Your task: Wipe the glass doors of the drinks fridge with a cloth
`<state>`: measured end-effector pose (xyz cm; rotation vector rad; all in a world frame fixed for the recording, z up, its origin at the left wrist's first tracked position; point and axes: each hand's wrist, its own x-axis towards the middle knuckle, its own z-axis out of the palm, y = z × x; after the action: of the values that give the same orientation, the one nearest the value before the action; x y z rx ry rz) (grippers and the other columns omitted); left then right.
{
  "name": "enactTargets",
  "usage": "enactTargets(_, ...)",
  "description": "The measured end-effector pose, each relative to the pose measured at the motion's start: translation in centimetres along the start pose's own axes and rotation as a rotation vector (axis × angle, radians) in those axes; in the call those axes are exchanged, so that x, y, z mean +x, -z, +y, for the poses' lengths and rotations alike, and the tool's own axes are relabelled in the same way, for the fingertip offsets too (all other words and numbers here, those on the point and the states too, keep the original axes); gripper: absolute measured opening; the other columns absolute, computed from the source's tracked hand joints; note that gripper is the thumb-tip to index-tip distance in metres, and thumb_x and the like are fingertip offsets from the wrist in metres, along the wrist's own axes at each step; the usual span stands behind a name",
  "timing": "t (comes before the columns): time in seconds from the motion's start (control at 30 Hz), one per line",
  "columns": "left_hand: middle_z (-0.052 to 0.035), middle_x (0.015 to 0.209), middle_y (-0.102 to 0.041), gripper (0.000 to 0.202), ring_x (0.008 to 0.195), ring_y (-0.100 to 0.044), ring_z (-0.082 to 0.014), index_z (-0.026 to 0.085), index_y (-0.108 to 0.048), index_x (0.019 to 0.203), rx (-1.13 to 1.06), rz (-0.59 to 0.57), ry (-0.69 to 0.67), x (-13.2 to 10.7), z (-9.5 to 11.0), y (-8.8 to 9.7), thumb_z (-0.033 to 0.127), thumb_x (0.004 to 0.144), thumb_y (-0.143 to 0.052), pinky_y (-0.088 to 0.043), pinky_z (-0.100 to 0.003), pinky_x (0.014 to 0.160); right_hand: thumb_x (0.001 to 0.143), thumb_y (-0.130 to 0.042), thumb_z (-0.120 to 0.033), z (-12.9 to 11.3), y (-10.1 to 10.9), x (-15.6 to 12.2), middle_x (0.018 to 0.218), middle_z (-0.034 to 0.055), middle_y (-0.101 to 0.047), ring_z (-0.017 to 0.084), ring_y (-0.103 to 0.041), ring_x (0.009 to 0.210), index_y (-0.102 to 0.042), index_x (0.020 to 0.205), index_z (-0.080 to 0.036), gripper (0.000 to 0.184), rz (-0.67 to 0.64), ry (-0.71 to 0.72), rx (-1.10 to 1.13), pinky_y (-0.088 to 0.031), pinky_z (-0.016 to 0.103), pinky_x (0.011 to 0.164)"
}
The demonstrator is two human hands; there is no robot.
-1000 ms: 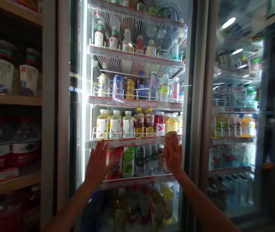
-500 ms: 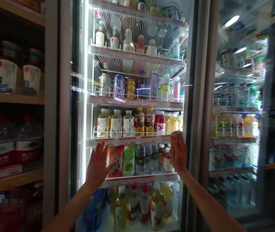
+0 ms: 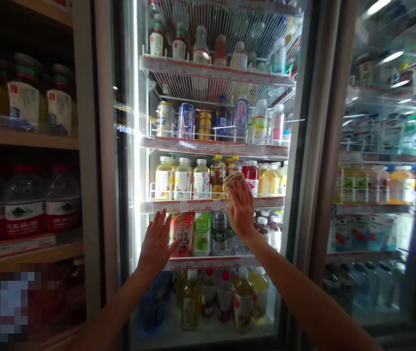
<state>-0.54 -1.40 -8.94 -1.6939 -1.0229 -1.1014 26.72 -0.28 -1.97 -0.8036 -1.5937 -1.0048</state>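
Note:
My left hand (image 3: pixel 156 243) lies flat with fingers spread on the glass door (image 3: pixel 145 146) of a lit drinks fridge, in front of a red carton (image 3: pixel 183 234) on the second shelf from the bottom. My right hand (image 3: pixel 240 209) is pressed against the same glass further right and a little higher, fingers together and pointing up. A small tan pad or cloth (image 3: pixel 232 178) shows under its fingertips, held against the glass. Behind it stand rows of juice bottles (image 3: pixel 182 178) and water bottles (image 3: pixel 219 231).
A second glass-door fridge (image 3: pixel 376 185) stands to the right, past a grey door frame (image 3: pixel 313 146). On the left, wooden shelves (image 3: pixel 28 139) carry jars and large water bottles (image 3: pixel 25 204). More bottles fill the fridge's bottom shelf (image 3: pixel 226 297).
My right hand has slid left and slightly up across the glass with the tan pad, from the door's right edge toward its middle. My left hand stays in place.

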Motion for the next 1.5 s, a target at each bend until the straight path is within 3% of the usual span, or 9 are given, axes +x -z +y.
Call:
enactTargets(0.17,-0.0123,0.147,-0.033,0.065,0.139,-0.022,-0.0258,0.018,-0.011,0.146,0.045,-0.087,-0.052,-4.0,-1.4,1.4,0.041,0.091,-0.037,-0.033,-0.046,0.107,0.085,-0.046,-0.012,-5.0,-2.3,-2.0,0.146,0.0,-0.039,0.017,-0.017,0.141,-0.043,0.135,-0.023,0.051,-0.262,0.626,0.114,-0.025,0.039,0.115)
enactTargets(0.37,-0.0158,0.143,-0.039,0.057,0.134,-0.033,-0.0275,0.014,-0.026,0.141,0.154,-0.128,-0.002,-8.2,-4.6,3.1,0.039,0.091,-0.037,-0.039,-0.045,0.101,0.085,-0.044,-0.01,-8.7,-4.9,5.6,0.15,0.0055,-0.031,0.021,-0.007,0.143,-0.036,0.14,-0.019,0.056,-0.154,0.197,0.077,-0.016,0.047,0.116)
enactTargets(0.43,-0.0165,0.142,-0.039,0.056,0.133,-0.035,-0.0284,0.014,-0.027,0.14,0.165,-0.14,0.032,-9.1,-5.6,3.7,0.038,0.09,-0.038,-0.039,-0.047,0.101,0.085,-0.043,-0.01,-10.8,-5.8,5.8,0.149,0.0059,-0.032,0.022,-0.009,0.143,-0.036,0.14,-0.018,0.056,-0.179,0.238,0.105,-0.015,0.047,0.116)
enactTargets(0.6,-0.0167,0.142,-0.039,0.057,0.133,-0.035,-0.0289,0.014,-0.025,0.141,0.185,-0.157,0.089,-11.1,-7.2,5.9,0.034,0.089,-0.039,-0.04,-0.047,0.099,0.087,-0.042,-0.012,-15.2,-6.9,1.6,0.148,0.0035,-0.036,0.017,-0.02,0.14,-0.041,0.136,-0.018,0.05,-0.321,0.704,0.231,-0.02,0.039,0.115)
enactTargets(0.8,-0.018,0.142,-0.039,0.057,0.132,-0.036,-0.0298,0.013,-0.024,0.141,0.242,-0.152,0.099,-11.3,-7.6,7.7,0.035,0.09,-0.037,-0.04,-0.048,0.098,0.087,-0.039,-0.007,-16.9,-7.8,6.8,0.148,0.0052,-0.034,0.022,-0.017,0.141,-0.037,0.139,-0.017,0.053,-0.249,0.34,0.19,-0.016,0.046,0.115)
enactTargets(0.93,-0.0188,0.142,-0.038,0.057,0.132,-0.036,-0.0296,0.012,-0.024,0.141,0.242,-0.152,0.109,-11.4,-7.5,7.7,0.034,0.09,-0.037,-0.04,-0.048,0.099,0.089,-0.038,-0.011,-18.6,-7.7,2.0,0.144,0.0042,-0.042,0.02,-0.03,0.136,-0.041,0.136,-0.016,0.047,-0.313,0.568,0.24,-0.024,0.041,0.113)
enactTargets(1.07,-0.0182,0.142,-0.039,0.057,0.132,-0.036,-0.0302,0.013,-0.024,0.141,0.223,-0.167,0.107,-12.1,-7.1,7.5,0.033,0.089,-0.038,-0.04,-0.049,0.099,0.092,-0.039,-0.018,-16.9,-6.8,-3.8,0.145,0.0008,-0.041,0.014,-0.031,0.135,-0.04,0.136,-0.02,0.045,-0.383,0.785,0.254,-0.026,0.034,0.112)
enactTargets(1.3,-0.0156,0.145,-0.034,0.059,0.136,-0.029,-0.0285,0.016,-0.021,0.143,0.086,-0.155,0.103,-10.1,-3.8,5.2,0.034,0.09,-0.039,-0.035,-0.049,0.104,0.089,-0.042,-0.017,-9.6,-4.5,-1.1,0.148,0.0021,-0.034,0.021,-0.013,0.142,-0.036,0.139,-0.023,0.051,-0.225,0.373,0.022,-0.009,0.046,0.116)
enactTargets(1.5,-0.0127,0.145,-0.036,0.058,0.138,-0.025,-0.0254,0.016,-0.019,0.144,0.046,-0.154,-0.023,-7.7,0.5,3.7,0.03,0.091,-0.038,-0.034,-0.044,0.106,0.088,-0.045,-0.019,-6.0,-1.6,-6.8,0.146,-0.0019,-0.038,0.016,-0.015,0.142,-0.048,0.131,-0.024,0.044,-0.283,0.671,0.061,-0.008,0.04,0.117)
